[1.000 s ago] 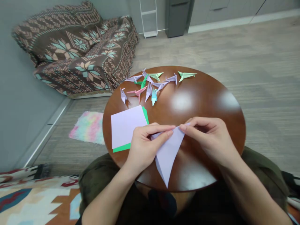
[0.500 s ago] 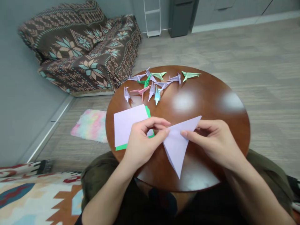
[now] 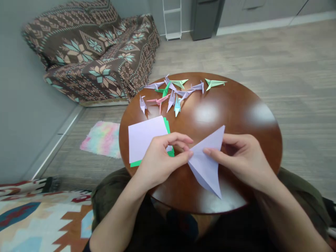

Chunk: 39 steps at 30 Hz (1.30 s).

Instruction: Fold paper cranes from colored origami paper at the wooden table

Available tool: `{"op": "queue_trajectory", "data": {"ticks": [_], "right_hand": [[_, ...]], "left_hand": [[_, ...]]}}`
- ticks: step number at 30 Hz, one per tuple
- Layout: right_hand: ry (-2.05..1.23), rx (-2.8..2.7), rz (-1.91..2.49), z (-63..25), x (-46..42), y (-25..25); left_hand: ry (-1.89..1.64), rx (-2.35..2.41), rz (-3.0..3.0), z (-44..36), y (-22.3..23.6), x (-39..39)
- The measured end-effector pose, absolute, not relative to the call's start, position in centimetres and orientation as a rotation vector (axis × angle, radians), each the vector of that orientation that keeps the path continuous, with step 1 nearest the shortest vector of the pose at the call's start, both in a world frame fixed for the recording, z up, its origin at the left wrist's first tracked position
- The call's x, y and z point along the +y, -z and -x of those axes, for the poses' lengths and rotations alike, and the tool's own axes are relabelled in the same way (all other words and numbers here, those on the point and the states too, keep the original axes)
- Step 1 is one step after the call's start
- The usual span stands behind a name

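A lavender sheet of origami paper (image 3: 206, 162), folded into a triangle, is held above the round brown table (image 3: 236, 108). My right hand (image 3: 238, 159) pinches it from the right, thumb on the front face and the other fingers hidden behind. My left hand (image 3: 166, 155) touches the triangle's left corner with the thumb tip, its fingers curved and apart from the thumb. One tip of the triangle points up to the right and another hangs down. Left of the hands lies a stack of square paper (image 3: 147, 136), lavender on top with green edges below.
Several folded paper cranes in lavender, green, pink and blue, among them a pink crane (image 3: 159, 101) and a pale green crane (image 3: 214, 83), stand along the table's far side. Beyond are a covered sofa (image 3: 99, 63), a fluffy rug (image 3: 101, 140) and a white rack (image 3: 172, 21).
The triangle has turned, its lower tip swinging to the right. My right hand has shifted its grip from the upper corner to the face, and my left hand's fingers have loosened from the edge.
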State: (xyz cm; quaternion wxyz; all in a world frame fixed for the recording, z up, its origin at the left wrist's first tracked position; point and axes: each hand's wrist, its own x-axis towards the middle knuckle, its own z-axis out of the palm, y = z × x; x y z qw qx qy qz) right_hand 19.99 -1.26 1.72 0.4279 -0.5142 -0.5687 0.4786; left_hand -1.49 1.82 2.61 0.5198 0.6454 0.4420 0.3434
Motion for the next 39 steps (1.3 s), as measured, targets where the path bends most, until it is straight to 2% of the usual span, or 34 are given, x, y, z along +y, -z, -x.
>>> {"op": "queue_trajectory", "data": {"ticks": [5,15,23,30,39], "right_hand": [[-1.317,-1.407,1.220,-19.2,-1.3,-1.4],[-1.345,-1.402,1.215,-19.7,-1.0,-1.3],[-1.206,-1.394,1.302,-20.2,-1.0,-1.1],[-1.043,-1.613,1.163,-20.4,-1.1,-1.1],[-0.868,-1.813,1.107,-20.8,-1.1,-1.4]], "left_hand": [[-0.865,1.031,-1.536,1.0,-2.6,1.4],[-0.873,1.060,-1.539,1.5,-2.7,1.5],[-0.954,1.114,-1.555,2.0,-2.7,1.8],[-0.734,1.032,-1.733,2.2,-3.3,2.0],[-0.649,0.978,-1.779,2.8,-3.2,2.5]]}}
